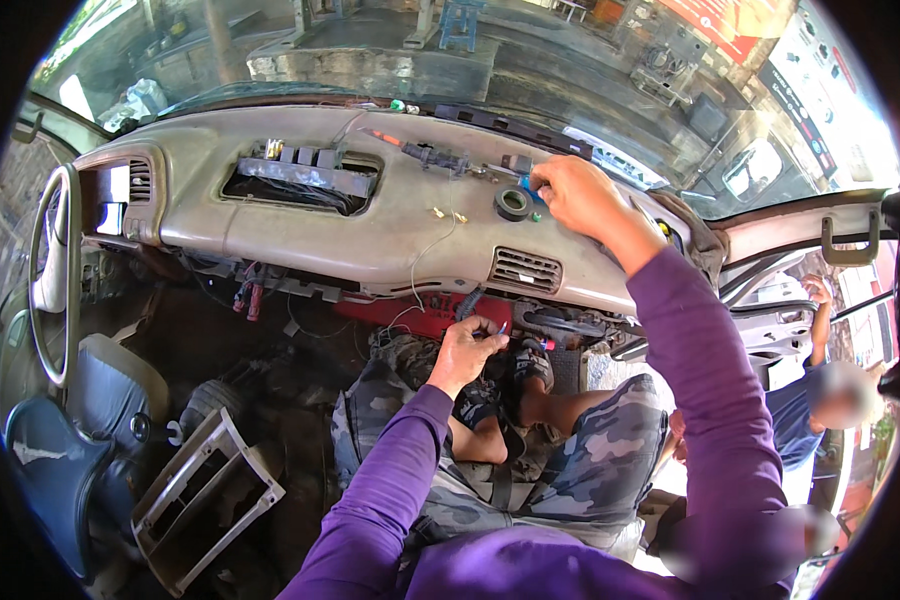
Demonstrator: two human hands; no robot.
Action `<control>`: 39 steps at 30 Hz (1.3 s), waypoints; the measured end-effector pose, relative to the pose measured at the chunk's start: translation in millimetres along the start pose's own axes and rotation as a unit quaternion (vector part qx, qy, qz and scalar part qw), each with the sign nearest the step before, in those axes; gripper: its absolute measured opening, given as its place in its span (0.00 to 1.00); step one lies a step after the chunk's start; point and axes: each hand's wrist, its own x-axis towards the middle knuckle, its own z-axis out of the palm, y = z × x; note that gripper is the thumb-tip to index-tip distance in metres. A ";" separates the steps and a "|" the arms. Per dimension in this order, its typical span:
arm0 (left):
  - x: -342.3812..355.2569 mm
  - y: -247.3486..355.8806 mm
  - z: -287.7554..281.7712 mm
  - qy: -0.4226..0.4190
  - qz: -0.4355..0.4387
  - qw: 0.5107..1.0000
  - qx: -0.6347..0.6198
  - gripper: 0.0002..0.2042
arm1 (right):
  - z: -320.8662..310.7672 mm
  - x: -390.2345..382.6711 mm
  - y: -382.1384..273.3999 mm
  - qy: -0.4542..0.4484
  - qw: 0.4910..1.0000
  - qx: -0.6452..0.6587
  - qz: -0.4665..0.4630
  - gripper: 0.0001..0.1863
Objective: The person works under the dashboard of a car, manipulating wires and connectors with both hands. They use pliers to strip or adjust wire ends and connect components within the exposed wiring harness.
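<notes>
My right hand (582, 200) reaches up over the beige dashboard (320, 230), its fingers closed around a small blue object (532, 190) that they partly hide. Just beside those fingers lies a roll of black tape (512, 205). A bit of green (536, 217) sits next to the roll. Lower down, in front of the dashboard, my left hand (465, 352) is closed in a pinch. A small bluish tip shows at its fingers, too small to name. Near this hand a dark cable end (468, 303) hangs below the dashboard.
A dark tool with an orange end (380, 137) and a thin loose wire (425, 250) lie on the dashboard. At left are the steering wheel (38, 275), a blue seat (60, 470) and a removed trim frame (205, 500). Another person (800, 415) is outside at right.
</notes>
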 end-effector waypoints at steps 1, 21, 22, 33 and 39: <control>0.6 -2.8 -1.4 -0.001 0.001 1.000 -0.016 0.08 | -4.7 8.5 -1.2 -0.051 0.998 0.005 0.023 0.09; 1.6 -4.2 -8.9 -0.015 -0.037 0.998 -0.043 0.06 | 41.7 -14.8 -91.7 0.125 0.990 0.064 -0.026 0.10; -0.4 -1.5 -6.9 -0.007 -0.027 0.999 -0.034 0.08 | 42.0 -35.9 -90.0 0.152 0.980 0.125 -0.017 0.10; -6.8 13.1 5.0 0.004 0.008 0.994 0.112 0.10 | 169.5 -190.7 -37.7 0.008 0.744 0.592 0.310 0.09; -8.5 18.5 7.2 -0.019 -0.004 0.991 0.134 0.10 | 203.1 -190.7 -25.5 0.047 0.714 0.637 0.287 0.11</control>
